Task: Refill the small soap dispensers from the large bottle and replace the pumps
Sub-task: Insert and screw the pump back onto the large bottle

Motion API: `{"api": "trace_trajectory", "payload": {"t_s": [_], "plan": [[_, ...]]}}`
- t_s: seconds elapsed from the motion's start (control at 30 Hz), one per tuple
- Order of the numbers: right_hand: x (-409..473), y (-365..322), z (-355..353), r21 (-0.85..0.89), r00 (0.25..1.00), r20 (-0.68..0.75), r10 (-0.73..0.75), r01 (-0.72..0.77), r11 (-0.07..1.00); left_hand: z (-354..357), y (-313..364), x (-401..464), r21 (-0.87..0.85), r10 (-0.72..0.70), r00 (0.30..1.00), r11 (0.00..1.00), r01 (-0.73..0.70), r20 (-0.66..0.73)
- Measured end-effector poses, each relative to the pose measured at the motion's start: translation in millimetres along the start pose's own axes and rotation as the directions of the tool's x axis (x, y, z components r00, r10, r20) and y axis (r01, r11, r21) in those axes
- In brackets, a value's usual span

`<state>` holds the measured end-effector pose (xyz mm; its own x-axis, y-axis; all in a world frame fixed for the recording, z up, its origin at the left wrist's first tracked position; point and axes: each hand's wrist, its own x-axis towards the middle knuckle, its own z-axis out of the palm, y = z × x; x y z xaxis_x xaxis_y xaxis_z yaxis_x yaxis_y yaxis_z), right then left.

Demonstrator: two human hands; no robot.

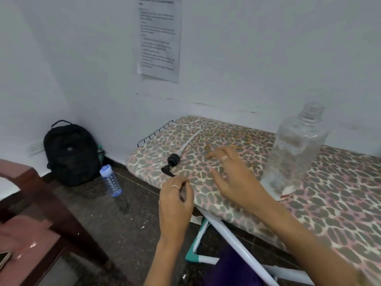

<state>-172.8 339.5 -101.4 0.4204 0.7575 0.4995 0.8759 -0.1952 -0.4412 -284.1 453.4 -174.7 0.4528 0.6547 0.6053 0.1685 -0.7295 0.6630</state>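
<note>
Two bare hands hover over the near edge of an ironing board [340,203] with a spotted pink-and-grey cover, and neither holds anything. The left hand [175,201] is at the board's edge with its fingers loosely curled inward, thumb close to the forefinger, a ring on one finger; whether the fingertips touch the cover cannot be told. The right hand [233,176] is spread and relaxed, its fingers [214,154] reaching out above the cover. One black pump [172,164] lies on its side just beyond the left hand's fingertips and to the left of the right hand's fingers, its single pale dip tube [189,141] trailing away toward the wall. One large clear bottle [296,149] stands upright to the right of the right hand, near it but apart — its threaded neck is uncapped, and only a little liquid seems to sit at the bottom, though blur makes that uncertain. No small dispenser can be made out. On the dark floor to the left of the left hand stands one blue water bottle [111,180], and farther off — against the wall — one black backpack [72,153]. One printed sheet [159,38] is stuck on the wall beyond both hands, its text too blurred to read.
</note>
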Motion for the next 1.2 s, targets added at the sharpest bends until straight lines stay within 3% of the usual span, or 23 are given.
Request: {"api": "trace_trajectory", "payload": {"t_s": [0.1, 0.27, 0.4, 0.53, 0.67, 0.83, 0.97, 1.07, 1.13, 1.2], "plan": [[47, 12, 23, -0.105, 0.984, 0.176, 0.023, -0.004, 0.994, 8, -9, -8, -0.043, 0.113, 0.992, 0.992, -0.116, -0.058], [95, 17, 58, -0.262, 0.921, 0.39, 0.0, 0.111, 0.959, 24, -16, -8, -0.009, 0.132, 0.986, 0.991, -0.134, -0.097], [111, 21, 82, -0.285, 0.924, 0.371, -0.094, 0.21, 0.935, 29, -21, -7, 0.001, 0.145, 0.983, 0.989, -0.146, -0.114], [115, 21, 82, -0.337, 0.947, 0.301, -0.115, 0.218, 0.916, 31, -24, -6, 0.022, 0.167, 0.979, 0.986, -0.166, -0.119], [118, 16, 68, -0.252, 0.982, 0.141, -0.128, 0.16, 0.954, 30, -23, -6, 0.036, 0.169, 0.979, 0.985, -0.166, -0.113], [120, -21, 16, 0.142, 0.972, -0.237, 0.002, 0.033, 0.989, 27, -18, -6, 0.052, 0.14, 0.985, 0.989, -0.135, -0.099], [104, -61, -57, 0.471, 0.861, -0.494, 0.124, 0.146, 0.87, 25, -19, -6, 0.09, 0.136, 0.988, 0.988, -0.129, -0.075], [83, -71, -118, 0.552, 0.763, -0.631, 0.136, 0.319, 0.77, 21, -17, -4, 0.111, 0.122, 0.99, 0.987, -0.114, -0.068], [66, -70, -156, 0.542, 0.705, -0.694, 0.148, 0.375, 0.752, 17, -1, 4, 0.093, -0.026, 0.999, 0.995, 0.03, -0.043], [49, -61, -187, 0.523, 0.642, -0.742, 0.195, 0.372, 0.767, 18, 17, 17, 0.191, -0.221, 0.974, 0.959, 0.207, 0.052]]}}
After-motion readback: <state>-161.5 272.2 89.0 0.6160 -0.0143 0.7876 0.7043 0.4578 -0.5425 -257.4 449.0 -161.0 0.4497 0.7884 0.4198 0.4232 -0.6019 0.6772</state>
